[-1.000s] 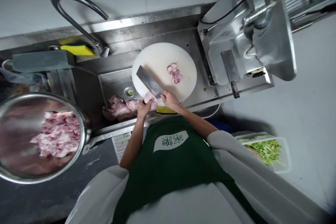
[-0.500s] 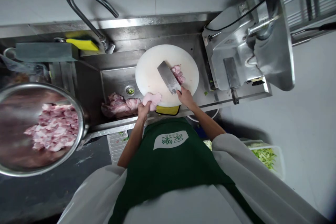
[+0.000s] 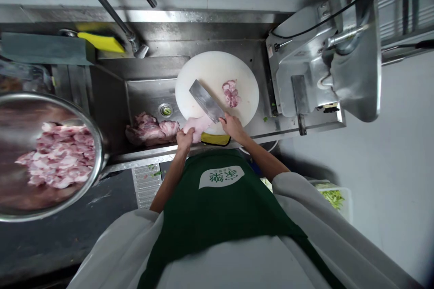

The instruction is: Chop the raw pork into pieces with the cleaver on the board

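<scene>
On the round white cutting board (image 3: 190, 67), my left hand (image 3: 185, 139) grips a pale pink piece of meat (image 3: 197, 127) at the near left edge. My right hand (image 3: 233, 127) is closed round the handle of a cleaver (image 3: 206, 100), whose broad blade slants to the far left, its lower part beside the pale piece. Several small cut meat chunks (image 3: 231, 93) lie on the board, right of the blade. Larger raw meat pieces (image 3: 152, 130) rest in the sink, left of my left hand. Under the board's near edge shows a yellow cloth or pad (image 3: 215, 139).
A large steel bowl (image 3: 98, 158) of cut meat stands at the left. Behind the sink rises a curved faucet (image 3: 117, 6). A metal slicing machine (image 3: 315, 63) stands at the right, with a second cleaver (image 3: 299, 99) on it. Low at the right is a tub of cut greens (image 3: 334, 198).
The cleaver has moved left, away from the small chunks and towards the pale piece. That piece now lies stretched further onto the board, still in my left hand. The view has shifted slightly.
</scene>
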Tool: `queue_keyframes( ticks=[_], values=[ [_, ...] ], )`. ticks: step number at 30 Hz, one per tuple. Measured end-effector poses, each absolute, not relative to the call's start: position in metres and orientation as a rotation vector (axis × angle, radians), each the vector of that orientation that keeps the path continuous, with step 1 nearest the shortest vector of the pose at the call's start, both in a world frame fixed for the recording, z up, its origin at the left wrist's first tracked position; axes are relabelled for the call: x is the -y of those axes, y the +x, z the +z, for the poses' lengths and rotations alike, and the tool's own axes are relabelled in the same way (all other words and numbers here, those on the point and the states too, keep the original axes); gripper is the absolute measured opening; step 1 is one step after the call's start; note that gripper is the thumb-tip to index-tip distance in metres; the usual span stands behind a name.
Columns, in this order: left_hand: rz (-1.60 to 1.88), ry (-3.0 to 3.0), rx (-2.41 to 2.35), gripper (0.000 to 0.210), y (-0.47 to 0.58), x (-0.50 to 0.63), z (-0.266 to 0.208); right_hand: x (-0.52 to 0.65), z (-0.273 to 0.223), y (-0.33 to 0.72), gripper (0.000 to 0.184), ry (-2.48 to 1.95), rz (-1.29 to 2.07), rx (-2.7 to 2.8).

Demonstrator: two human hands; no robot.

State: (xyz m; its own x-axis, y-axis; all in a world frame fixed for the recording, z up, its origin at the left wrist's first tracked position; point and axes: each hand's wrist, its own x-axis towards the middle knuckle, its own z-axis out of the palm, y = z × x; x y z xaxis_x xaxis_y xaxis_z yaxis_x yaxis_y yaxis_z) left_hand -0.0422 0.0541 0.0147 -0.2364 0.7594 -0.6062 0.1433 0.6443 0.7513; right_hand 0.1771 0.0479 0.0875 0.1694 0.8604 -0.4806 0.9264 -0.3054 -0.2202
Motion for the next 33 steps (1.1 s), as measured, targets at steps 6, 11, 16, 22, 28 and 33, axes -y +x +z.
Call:
queue_keyframes(
  ticks=[6, 11, 16, 22, 28, 33],
  values=[
    [0.724, 0.646, -1.719, 0.030, -0.037, -0.055, 0.020, -0.054, 0.088, 0.196, 0.041, 2.302, -0.767, -1.749],
    [0.740, 0.605, -1.665, 0.029, -0.036, -0.059, 0.019, -0.059, 0.079, 0.206, 0.041, 2.299, -0.741, -1.775],
    [0.743, 0.593, -1.612, 0.031, -0.034, -0.062, 0.017, -0.063, 0.072, 0.217, 0.039, 2.290, -0.755, -1.837],
    [0.775, 0.592, -1.602, 0.031, -0.028, -0.066, 0.019, -0.068, 0.088, 0.238, 0.039, 2.361, -0.688, -1.754],
    [0.772, 0.589, -1.610, 0.032, -0.023, -0.070, 0.024, -0.064, 0.108, 0.195, 0.040, 2.372, -0.644, -1.792],
    [0.825, 0.549, -1.642, 0.028, -0.023, -0.064, 0.024, -0.046, 0.099, 0.143, 0.042, 2.196, -0.804, -1.864]
  ],
)
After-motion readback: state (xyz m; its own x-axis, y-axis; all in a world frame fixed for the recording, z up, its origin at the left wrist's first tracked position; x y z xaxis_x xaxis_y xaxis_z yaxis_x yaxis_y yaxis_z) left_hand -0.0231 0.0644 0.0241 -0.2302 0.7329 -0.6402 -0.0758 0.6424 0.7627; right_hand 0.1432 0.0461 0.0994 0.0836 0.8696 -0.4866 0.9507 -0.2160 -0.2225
